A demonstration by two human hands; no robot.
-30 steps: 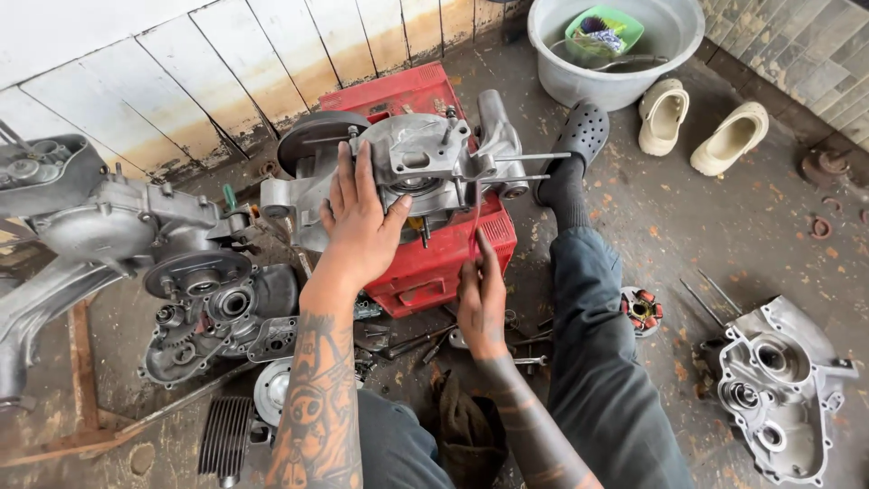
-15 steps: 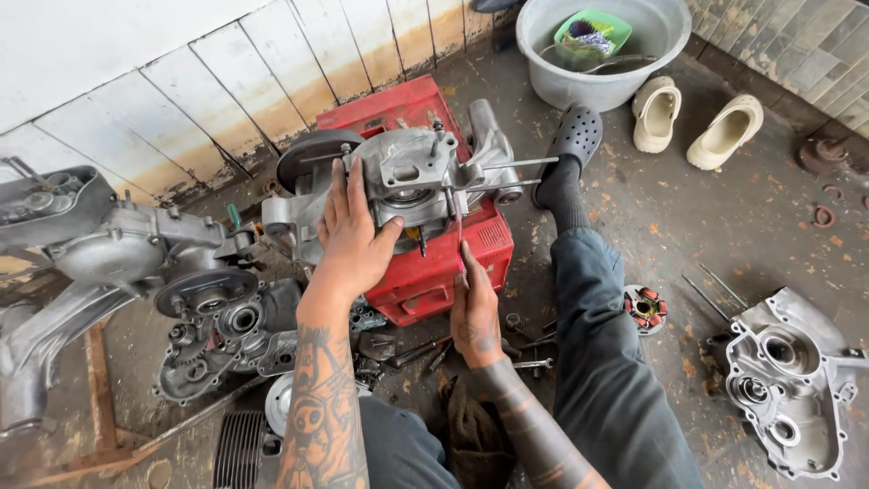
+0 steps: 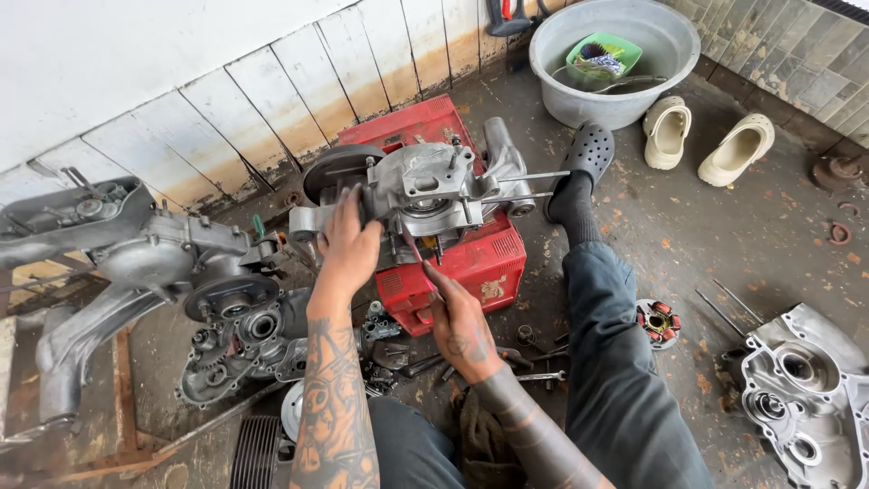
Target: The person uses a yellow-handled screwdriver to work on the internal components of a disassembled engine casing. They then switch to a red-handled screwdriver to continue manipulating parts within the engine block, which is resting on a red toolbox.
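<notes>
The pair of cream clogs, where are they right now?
In the head view, the cream clogs lie on the concrete floor at upper right, just right of the grey basin, beyond the person's black-clogged foot.

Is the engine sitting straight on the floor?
No, the engine rests on a red toolbox, steadied by the left hand.
</notes>
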